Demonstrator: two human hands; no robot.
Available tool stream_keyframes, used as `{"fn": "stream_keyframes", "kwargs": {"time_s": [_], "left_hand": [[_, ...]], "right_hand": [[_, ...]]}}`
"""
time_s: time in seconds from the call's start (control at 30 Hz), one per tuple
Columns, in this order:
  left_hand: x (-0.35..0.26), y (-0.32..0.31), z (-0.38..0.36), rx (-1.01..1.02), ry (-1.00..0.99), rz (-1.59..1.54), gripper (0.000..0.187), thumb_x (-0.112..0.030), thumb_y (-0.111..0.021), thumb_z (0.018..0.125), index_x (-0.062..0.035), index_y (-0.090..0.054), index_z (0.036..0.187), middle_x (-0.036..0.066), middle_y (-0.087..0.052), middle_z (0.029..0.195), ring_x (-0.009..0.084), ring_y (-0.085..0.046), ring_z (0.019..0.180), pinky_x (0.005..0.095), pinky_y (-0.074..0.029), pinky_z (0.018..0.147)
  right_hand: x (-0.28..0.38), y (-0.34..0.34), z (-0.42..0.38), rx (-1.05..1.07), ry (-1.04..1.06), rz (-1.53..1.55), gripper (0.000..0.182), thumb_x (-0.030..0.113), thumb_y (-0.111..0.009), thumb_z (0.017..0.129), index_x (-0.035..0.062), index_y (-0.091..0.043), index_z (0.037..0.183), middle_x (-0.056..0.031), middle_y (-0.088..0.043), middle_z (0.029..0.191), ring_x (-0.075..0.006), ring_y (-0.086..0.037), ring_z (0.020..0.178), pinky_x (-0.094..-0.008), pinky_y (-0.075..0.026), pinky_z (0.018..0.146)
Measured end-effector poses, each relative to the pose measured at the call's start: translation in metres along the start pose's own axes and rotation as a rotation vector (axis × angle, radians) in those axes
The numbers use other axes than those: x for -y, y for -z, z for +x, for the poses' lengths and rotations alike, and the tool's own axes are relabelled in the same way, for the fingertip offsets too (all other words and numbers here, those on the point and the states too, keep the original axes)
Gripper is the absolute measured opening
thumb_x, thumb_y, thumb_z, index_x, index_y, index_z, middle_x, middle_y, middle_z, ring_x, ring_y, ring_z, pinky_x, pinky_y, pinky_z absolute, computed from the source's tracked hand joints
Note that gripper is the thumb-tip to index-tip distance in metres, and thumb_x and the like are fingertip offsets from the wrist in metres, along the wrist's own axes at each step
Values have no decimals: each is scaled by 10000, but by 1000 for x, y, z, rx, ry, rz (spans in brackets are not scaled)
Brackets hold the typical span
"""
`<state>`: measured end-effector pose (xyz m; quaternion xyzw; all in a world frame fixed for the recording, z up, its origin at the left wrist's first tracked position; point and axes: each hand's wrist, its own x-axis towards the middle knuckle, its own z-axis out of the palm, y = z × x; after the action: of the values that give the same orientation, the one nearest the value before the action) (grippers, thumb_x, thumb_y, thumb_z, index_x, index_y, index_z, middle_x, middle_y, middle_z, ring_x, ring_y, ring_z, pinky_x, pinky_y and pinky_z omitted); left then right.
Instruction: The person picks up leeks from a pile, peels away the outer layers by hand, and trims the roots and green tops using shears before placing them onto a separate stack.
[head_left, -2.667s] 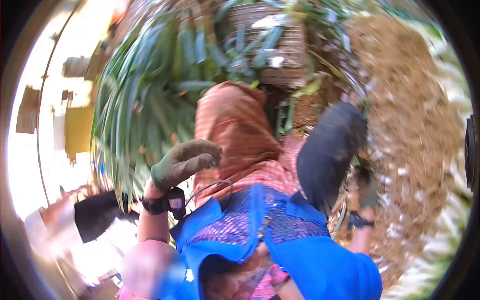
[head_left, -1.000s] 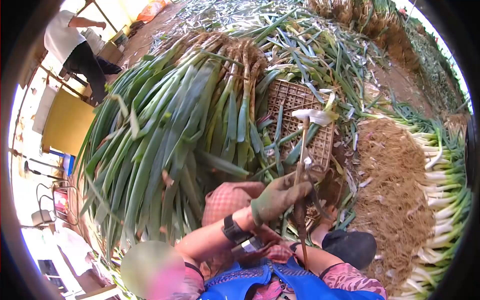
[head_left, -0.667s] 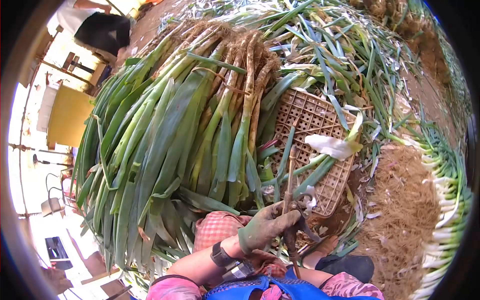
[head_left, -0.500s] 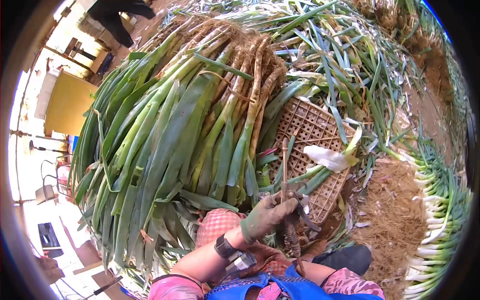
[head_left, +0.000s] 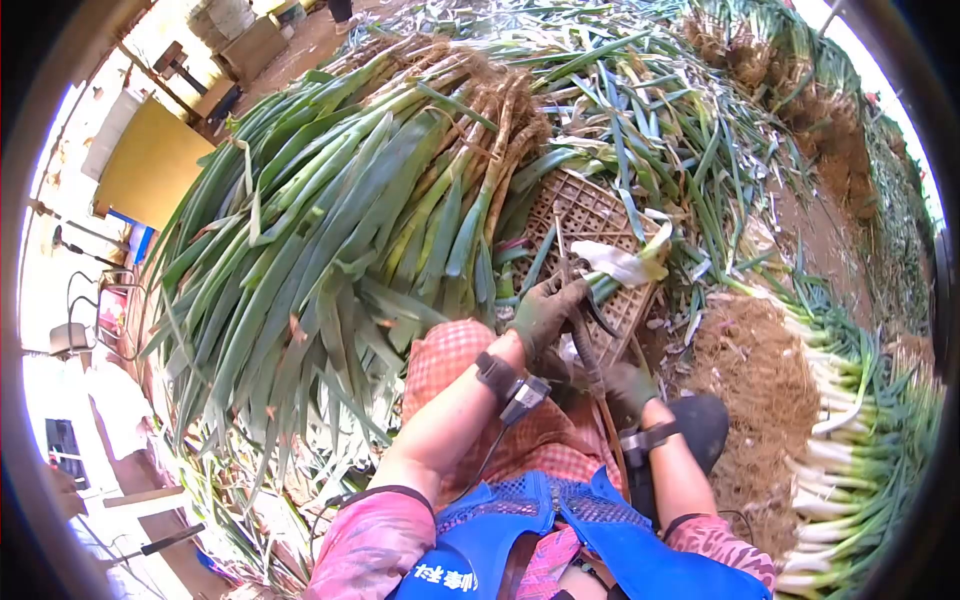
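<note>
My left hand (head_left: pixel 545 315), in a dirty green work glove, is closed at a thin brown rod (head_left: pixel 558 232) with dark curved pieces (head_left: pixel 597 313) beside the fingers. What exactly it grips is hidden. My right hand (head_left: pixel 632 385), also gloved, is lower and to the right, near the lower part of the rod; its fingers are blurred and partly hidden. Just beyond the hands, a tan plastic crate (head_left: pixel 590 212) lies tilted, with a white-and-green leek scrap (head_left: pixel 615 262) on it. A big heap of untrimmed leeks (head_left: pixel 330 230) with rooty ends rises at the left.
Leaf trimmings (head_left: pixel 660 130) cover the ground behind the crate. At the right, cleaned leeks (head_left: pixel 835 450) with white stems lie in a row beside a pile of cut roots (head_left: pixel 750 390). More bundled leeks (head_left: pixel 760 40) stand at the far right. A yellow board (head_left: pixel 150 165) is at the left.
The view has shifted, showing more of my body. My left hand appears higher and stays closed by the rod. My right hand has come into view. The dark-clothed person at the back has mostly left view.
</note>
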<state>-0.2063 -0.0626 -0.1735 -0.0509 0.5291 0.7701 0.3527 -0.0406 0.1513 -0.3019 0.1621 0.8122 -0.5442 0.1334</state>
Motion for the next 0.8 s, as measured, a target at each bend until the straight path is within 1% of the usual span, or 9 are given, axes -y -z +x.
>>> {"fn": "stream_keyframes", "kwargs": {"time_s": [0.1,0.2,0.3,0.37,0.47,0.57,0.6,0.67,0.8], "left_hand": [[20,-16,-25,-20,-69,19,271,-318,-646,935,-63,-665,1023,-23,-607,803,75,-524,650,228,-416,565],[17,-33,-76,-16,-82,101,279,-326,-653,928,-59,-656,1007,-19,-602,788,75,-523,646,245,-432,561],[19,-43,-113,84,-264,255,291,-341,-647,929,-61,-644,1008,-9,-613,799,85,-542,658,255,-449,569],[5,-41,-146,186,-166,250,357,-364,-620,942,-30,-629,1066,12,-634,835,89,-589,733,245,-489,636],[11,-4,-159,362,-537,485,505,-388,-585,958,15,-574,1263,68,-681,998,172,-640,908,304,-520,790],[-9,53,-172,-125,-547,1232,480,-361,-582,884,-64,-587,1261,206,-658,1089,332,-656,986,393,-520,841],[10,98,-139,-166,-786,1426,496,-390,-583,898,-44,-589,1253,219,-652,1132,336,-637,1056,377,-507,882],[-9,130,-145,175,-354,994,565,-454,-585,917,-15,-567,1273,174,-662,1179,294,-634,1066,337,-485,924],[-1,219,-65,27,54,1352,456,-426,-603,893,-52,-650,1150,117,-706,1085,282,-653,1039,359,-494,882]], "right_hand": [[87,44,-48,36,-159,110,377,314,-579,940,11,-602,1163,-103,-694,918,-166,-635,810,-294,-498,737],[170,18,-103,-164,303,-315,556,312,-673,858,17,-494,1295,-223,-654,1049,-353,-662,931,-392,-513,818],[192,-26,-133,-376,566,-359,626,228,-718,830,12,-452,1354,-146,-672,1062,-269,-648,988,-349,-503,876],[196,-40,-140,-371,491,-278,625,199,-731,819,-4,-455,1342,-139,-669,1075,-249,-644,986,-335,-499,871],[186,-49,-142,-364,263,19,562,232,-734,797,6,-520,1264,-164,-681,998,-259,-660,923,-356,-513,822],[172,-38,-148,-368,159,135,489,278,-727,790,3,-581,1167,-136,-694,929,-202,-657,845,-339,-523,758],[144,-34,-138,-360,167,157,485,285,-726,790,0,-584,1157,-135,-693,930,-202,-657,840,-341,-523,751],[154,-36,-148,-336,84,98,489,313,-739,777,-7,-596,1119,-133,-691,924,-210,-657,830,-346,-518,743],[127,-45,-103,-282,130,-90,523,363,-748,766,-3,-604,1111,-140,-690,903,-231,-653,808,-343,-511,731]]}}
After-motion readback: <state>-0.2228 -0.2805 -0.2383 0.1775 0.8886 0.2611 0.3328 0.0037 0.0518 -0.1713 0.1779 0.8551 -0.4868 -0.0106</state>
